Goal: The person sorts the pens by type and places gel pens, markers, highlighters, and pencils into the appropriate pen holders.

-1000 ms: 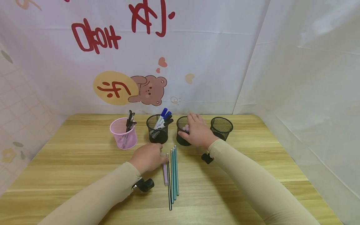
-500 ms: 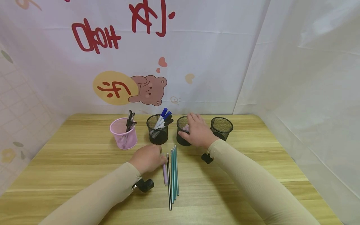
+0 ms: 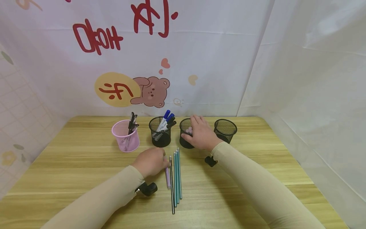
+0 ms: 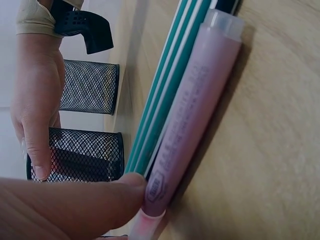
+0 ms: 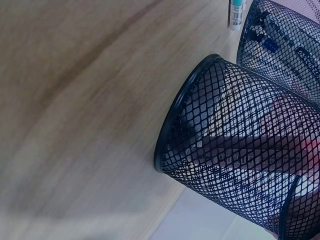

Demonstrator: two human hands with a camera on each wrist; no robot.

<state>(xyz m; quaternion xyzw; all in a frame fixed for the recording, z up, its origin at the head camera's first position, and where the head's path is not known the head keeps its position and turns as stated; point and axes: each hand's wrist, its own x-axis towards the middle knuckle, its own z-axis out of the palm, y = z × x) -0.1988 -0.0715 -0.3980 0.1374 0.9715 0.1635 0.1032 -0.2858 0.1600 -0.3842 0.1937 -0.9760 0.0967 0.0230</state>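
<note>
My left hand [image 3: 151, 161] pinches a pale purple highlighter [image 3: 168, 180] lying on the table, its thumb near the capped end in the left wrist view. Beside the highlighter lie a black pencil [image 3: 172, 190] and several green pencils [image 3: 176, 181], side by side. My right hand [image 3: 201, 133] grips a black mesh pen cup [image 3: 186, 142] from above, thumb on the near side and fingers over the far rim. Purple-ended highlighters [image 3: 189, 130] stand inside that cup. In the right wrist view the same mesh cup [image 5: 240, 130] fills the right side.
Left of the gripped cup stand a black mesh cup [image 3: 161, 140] with blue and black markers [image 3: 167, 122], and a pink cup [image 3: 128, 143] with black pens [image 3: 132, 124]. Another black mesh cup [image 3: 225, 127] stands to the right, partly behind the right wrist. A white printed curtain hangs behind the table.
My left fingers and thumb have drawn in onto the upper end of the highlighter. The right hand and its cup stay in place.
</note>
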